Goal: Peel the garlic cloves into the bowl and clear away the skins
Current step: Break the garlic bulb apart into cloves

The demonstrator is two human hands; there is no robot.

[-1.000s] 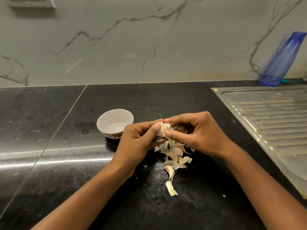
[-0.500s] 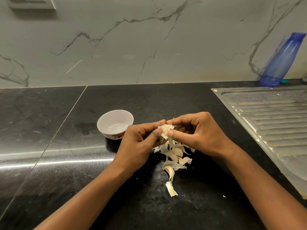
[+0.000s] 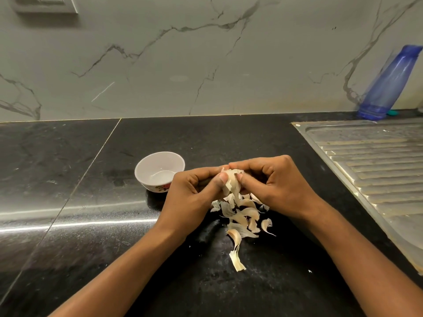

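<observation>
Head view, looking down on a black counter [image 3: 68, 179] beside a steel draining board [image 3: 366, 161]. Over the counter: left hand [image 3: 192, 197] and right hand [image 3: 277, 186], fingertips together, just above a heap of loose skins [image 3: 242, 216], each pinching the same piece of garlic [image 3: 231, 179] between thumb and curled fingers. Judged as mid-peel.

To do it well: steady the clove with one thumb, lift the papery edge with the other thumbnail, pull along the clove rather than across. Keep it over the heap, letting scraps drop together and away from the bowl. Press lightly to avoid bruising; expect dry skin to cling to fingertips.

Then containers. Blue translucent bottle [image 3: 389, 83] at far right, leaning against the marble wall, contents impossible to tell. Small white bowl [image 3: 142, 165] upright on the counter, just left of the left hand, plain white inside, no clove to be made out in it.
</observation>
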